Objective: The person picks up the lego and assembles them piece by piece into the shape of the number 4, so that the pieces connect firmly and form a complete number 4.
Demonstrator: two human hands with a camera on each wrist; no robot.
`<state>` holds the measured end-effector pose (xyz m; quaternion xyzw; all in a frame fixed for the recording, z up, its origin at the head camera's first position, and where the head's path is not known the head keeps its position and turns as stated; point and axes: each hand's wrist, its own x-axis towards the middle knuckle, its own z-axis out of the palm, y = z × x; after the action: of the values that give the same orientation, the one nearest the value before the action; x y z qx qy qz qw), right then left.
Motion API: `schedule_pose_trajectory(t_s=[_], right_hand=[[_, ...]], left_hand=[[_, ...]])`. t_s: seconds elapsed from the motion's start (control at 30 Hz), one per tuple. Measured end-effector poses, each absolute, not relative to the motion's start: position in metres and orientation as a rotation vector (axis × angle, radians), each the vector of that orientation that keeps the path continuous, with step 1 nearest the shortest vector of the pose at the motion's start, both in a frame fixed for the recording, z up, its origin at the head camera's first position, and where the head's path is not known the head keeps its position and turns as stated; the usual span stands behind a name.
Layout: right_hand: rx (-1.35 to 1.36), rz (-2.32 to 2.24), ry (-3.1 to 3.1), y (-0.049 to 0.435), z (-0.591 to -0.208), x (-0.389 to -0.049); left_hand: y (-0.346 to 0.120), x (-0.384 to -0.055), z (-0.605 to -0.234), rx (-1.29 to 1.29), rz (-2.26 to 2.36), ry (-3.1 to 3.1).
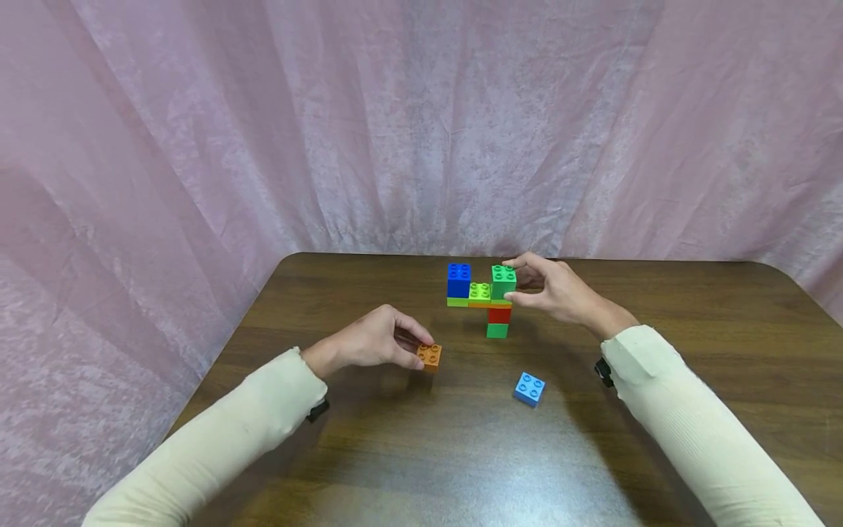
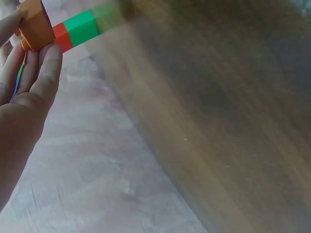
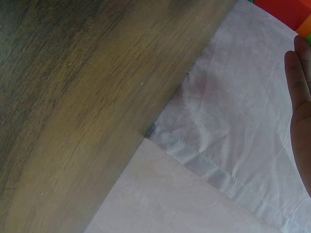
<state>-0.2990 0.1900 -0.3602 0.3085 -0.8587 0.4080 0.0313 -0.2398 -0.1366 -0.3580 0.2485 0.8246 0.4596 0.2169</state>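
Observation:
My left hand (image 1: 375, 338) pinches an orange brick (image 1: 429, 357) between thumb and fingers, studs up, left of a small brick structure. With thumb and fingers, my right hand (image 1: 556, 289) holds the green brick (image 1: 503, 282) at the structure's upper right. A dark blue brick (image 1: 459, 280) forms its upper left, and a lime brick (image 1: 479, 293) sits between the two. Below the right end are a red brick (image 1: 499, 315) and a lower green brick (image 1: 497, 331). The left wrist view shows the orange brick (image 2: 38, 24) at the fingertips, overlapping the red brick (image 2: 63, 38).
A loose light blue brick (image 1: 530, 389) lies studs up on the brown wooden table (image 1: 395, 454), nearer me than the structure. Pink curtain (image 1: 421, 132) hangs behind the table's far edge and along its left side.

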Motion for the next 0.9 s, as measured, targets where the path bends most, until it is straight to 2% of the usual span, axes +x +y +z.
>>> schedule_pose_trajectory(t_s=[0.9], right_hand=[[0.947,1.229,-2.672,0.19,-0.361,-0.297]], left_hand=[[-0.123,-0.258,-0.329,0.729,1.379,2.423]])
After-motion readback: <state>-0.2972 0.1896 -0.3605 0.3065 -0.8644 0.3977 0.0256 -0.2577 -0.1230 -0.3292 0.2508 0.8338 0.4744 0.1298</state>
